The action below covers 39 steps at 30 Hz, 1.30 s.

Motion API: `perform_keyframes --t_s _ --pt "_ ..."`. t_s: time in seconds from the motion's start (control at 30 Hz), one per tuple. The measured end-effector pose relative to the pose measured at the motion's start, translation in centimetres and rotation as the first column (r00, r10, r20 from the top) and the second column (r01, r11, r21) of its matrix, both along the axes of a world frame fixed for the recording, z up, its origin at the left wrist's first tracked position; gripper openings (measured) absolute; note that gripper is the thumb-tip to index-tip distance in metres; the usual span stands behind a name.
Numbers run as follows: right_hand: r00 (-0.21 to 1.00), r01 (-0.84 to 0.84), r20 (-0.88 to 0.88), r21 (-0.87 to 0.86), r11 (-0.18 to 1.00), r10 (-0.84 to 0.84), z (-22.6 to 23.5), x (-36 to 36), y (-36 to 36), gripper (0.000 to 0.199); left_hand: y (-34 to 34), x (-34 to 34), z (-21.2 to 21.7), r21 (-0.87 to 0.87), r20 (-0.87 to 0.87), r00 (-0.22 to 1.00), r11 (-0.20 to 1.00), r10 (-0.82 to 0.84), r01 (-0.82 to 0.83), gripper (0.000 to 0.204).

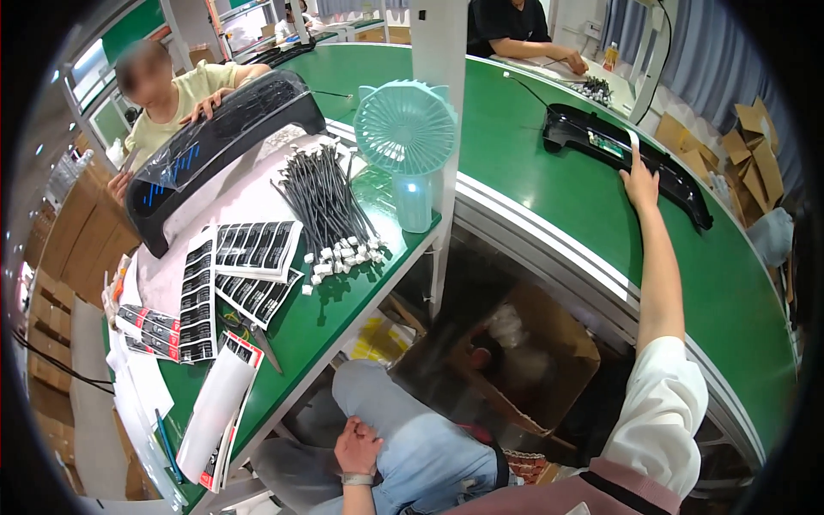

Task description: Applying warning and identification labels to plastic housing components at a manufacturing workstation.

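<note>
On the green surface at the right lies a long curved black panel (678,184) with a green circuit board (606,146) set in its back. My right arm is stretched far forward to it. My right hand (640,184) is over the panel's near edge, index finger pointing away and the others apart. Something narrow and white (633,140) is at that fingertip; whether it covers the finger or lies on the panel, I cannot tell. My left hand (357,446), with a band at its wrist, rests on my thigh. Its fingers are loosely curled in, and nothing shows in them.
At left, a co-worker (176,94) holds a film-covered black panel (227,142) over a table with bundled black cables (324,206), label sheets (199,296), scissors (264,343) and a turquoise fan (406,129). A white post (438,103) divides the surfaces. Below is a cardboard box (558,352).
</note>
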State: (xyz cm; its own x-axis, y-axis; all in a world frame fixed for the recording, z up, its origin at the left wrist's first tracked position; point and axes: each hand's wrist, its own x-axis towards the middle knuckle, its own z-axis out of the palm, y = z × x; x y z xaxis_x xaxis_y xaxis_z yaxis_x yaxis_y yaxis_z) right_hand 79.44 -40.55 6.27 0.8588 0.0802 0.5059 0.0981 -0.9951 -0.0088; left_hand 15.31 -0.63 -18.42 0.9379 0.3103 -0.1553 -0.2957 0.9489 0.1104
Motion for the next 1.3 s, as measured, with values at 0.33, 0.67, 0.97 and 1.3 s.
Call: perform_keyframes --t_s 0.33,0.67,0.97,1.3 --pt "0.728 -0.477 0.415 -0.266 0.838 0.546 5.7 -10.6 3.6 0.052 0.2 0.6 0.4 -0.037 -0.047 0.998 0.998 -0.047 0.045 0.03" --pt "0.816 -0.208 -0.079 0.884 0.419 0.573 22.1 -12.1 -3.3 0.07 -0.1 0.3 1.5 0.103 -0.162 0.987 0.994 -0.012 0.029 0.025" --pt "0.719 -0.253 -0.273 0.754 0.606 0.639 26.9 -16.6 -2.2 0.083 -0.1 -0.2 1.2 0.162 -0.216 0.976 0.987 0.023 0.013 0.023" --pt "0.82 -0.546 0.174 -0.049 0.836 0.546 17.4 -16.1 4.0 0.099 -0.4 0.1 1.8 0.12 -0.277 0.959 0.993 0.051 -0.019 0.02"
